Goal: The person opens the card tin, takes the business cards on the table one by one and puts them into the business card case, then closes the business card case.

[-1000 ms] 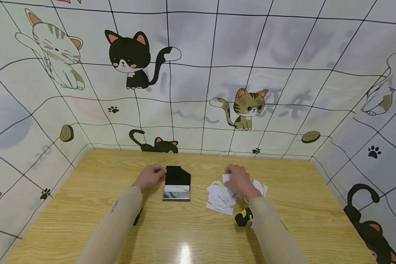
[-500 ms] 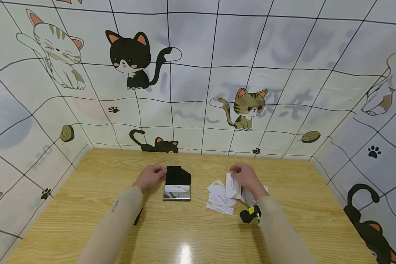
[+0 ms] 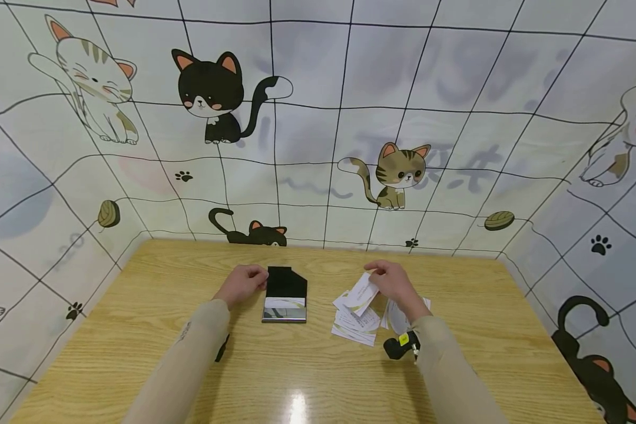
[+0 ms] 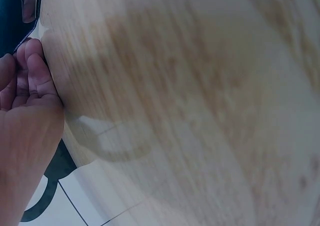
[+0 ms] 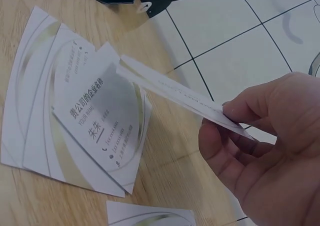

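White, the card (image 3: 363,294) pinched by the right hand (image 3: 394,284) slants lengthwise, far right to near left; the black case (image 3: 285,286) lies left of it, nearer the left hand (image 3: 241,285), whose hold I cannot tell.

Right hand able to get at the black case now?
Probably yes: the right hand pinches a card, but only loose cards and tabletop lie between it and the black case. The left hand is at the case's left edge, leaving the right side free.
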Motion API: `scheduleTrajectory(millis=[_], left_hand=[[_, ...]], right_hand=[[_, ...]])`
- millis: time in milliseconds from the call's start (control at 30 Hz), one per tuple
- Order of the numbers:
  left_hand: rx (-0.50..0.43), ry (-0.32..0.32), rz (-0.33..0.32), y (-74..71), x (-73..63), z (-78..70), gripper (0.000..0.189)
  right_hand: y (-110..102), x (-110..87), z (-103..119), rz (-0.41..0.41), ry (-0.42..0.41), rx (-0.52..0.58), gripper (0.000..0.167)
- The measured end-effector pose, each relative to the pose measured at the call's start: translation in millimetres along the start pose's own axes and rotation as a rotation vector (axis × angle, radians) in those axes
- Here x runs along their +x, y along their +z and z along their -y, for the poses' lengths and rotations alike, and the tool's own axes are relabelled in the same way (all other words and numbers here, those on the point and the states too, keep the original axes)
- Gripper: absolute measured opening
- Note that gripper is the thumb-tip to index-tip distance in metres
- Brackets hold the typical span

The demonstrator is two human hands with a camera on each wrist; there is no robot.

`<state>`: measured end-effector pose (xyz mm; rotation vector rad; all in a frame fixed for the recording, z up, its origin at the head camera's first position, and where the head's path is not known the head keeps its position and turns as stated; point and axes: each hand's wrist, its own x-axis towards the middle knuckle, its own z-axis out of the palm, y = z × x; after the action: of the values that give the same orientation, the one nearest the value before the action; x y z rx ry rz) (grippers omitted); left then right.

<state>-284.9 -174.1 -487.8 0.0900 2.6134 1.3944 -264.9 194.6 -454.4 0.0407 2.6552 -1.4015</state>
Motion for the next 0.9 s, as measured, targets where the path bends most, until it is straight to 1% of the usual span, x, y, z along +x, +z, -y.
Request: scheduleTrajectory(millis=[200, 333, 533, 700, 900], left_hand=[[-0.002, -0.002, -0.001, 0.2, 0.5, 1.7, 0.022], [0.006, -0.003, -0.003, 0.5, 0.2, 2.0, 0.022], [0.016, -0.006, -0.001, 0.3, -0.1, 0.9, 0.022], [0.020, -0.005, 0.001, -0.3, -0.4, 0.4, 0.023], [0.020, 0.006, -0.002, -0.3, -0.6, 0.5, 0.023]], right_hand=[[8.4, -0.3, 1.0, 0.018, -0.006, 0.062, 0.036], [15.0, 0.3, 1.9, 0.021, -0.027, 0.069, 0.033], [26.1, -2.1, 10.3, 0.018, -0.075, 0.083, 0.031], [36.9, -3.1, 15.9, 0.030, -0.098, 0.112, 0.027], [49.6, -4.9, 22.4, 0.036, -0.105, 0.170, 0.024]])
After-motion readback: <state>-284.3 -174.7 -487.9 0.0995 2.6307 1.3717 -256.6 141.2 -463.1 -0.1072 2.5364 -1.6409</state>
